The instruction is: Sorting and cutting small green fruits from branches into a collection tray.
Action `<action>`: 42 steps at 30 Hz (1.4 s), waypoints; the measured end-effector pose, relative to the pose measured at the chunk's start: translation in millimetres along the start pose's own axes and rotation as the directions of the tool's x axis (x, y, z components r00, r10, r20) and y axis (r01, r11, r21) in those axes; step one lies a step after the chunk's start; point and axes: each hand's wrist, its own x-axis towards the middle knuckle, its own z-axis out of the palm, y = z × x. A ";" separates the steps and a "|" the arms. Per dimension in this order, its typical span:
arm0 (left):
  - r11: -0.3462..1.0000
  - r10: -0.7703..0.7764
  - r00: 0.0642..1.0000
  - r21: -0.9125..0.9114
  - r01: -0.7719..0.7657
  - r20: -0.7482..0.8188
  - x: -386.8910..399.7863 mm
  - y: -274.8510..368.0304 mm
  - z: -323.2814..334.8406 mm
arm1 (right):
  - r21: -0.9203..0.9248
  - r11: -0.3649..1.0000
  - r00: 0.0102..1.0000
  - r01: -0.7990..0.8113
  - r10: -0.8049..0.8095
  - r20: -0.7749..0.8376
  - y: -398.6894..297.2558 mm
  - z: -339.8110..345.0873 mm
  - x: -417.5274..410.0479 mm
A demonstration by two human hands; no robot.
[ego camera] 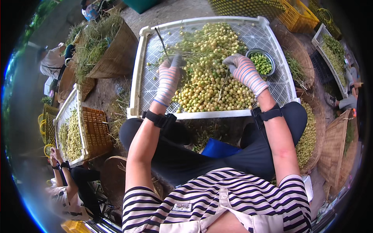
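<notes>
Small round yellow-green fruits (201, 96) lie heaped on a white plastic mesh tray (154, 93) before me, with thin green stems (195, 55) among those at the far side. My left hand (170, 75), in a striped knit glove, is over the left edge of the heap. A thin dark stem (161, 39) sticks up from its closed fingers. My right hand (246, 71), gloved alike, is at the heap's right side, fingers pinched together. From its fingertips a slender twig (223, 87) runs down over the fruits. Close beside it stands a metal bowl (274, 68) of greener fruits (260, 62).
Woven baskets (116, 55) with cut stalks stand at the left and right. Another fruit tray (84, 125) rests on an orange crate (94, 128) at left, by a co-worker's hands (55, 155). A basket of fruits (309, 131) is near my right knee. Other people sit around.
</notes>
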 end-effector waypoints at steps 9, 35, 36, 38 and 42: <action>0.994 -0.094 0.987 0.059 0.087 0.128 -9.3 -3.1 15.8 | 0.004 0.995 0.994 0.104 -0.103 -0.036 -11.5 0.4 -2.9; 0.992 0.119 0.993 -0.053 -0.118 0.010 11.5 58.3 16.1 | -0.177 0.974 0.896 -0.138 0.199 0.396 -19.8 7.4 12.9; 0.994 0.082 0.997 -0.074 -0.081 0.004 12.0 64.1 13.0 | -0.217 0.970 0.918 -0.113 0.185 0.350 -17.9 13.8 11.0; 0.993 0.052 0.998 -0.108 -0.050 0.022 4.6 75.8 7.1 | -0.275 0.955 0.916 -0.114 0.208 0.343 -13.5 6.1 11.5; 0.963 0.142 0.985 -0.242 -0.116 0.096 6.7 67.8 -4.9 | -0.259 0.958 0.880 -0.126 0.228 0.416 -20.3 -20.9 20.8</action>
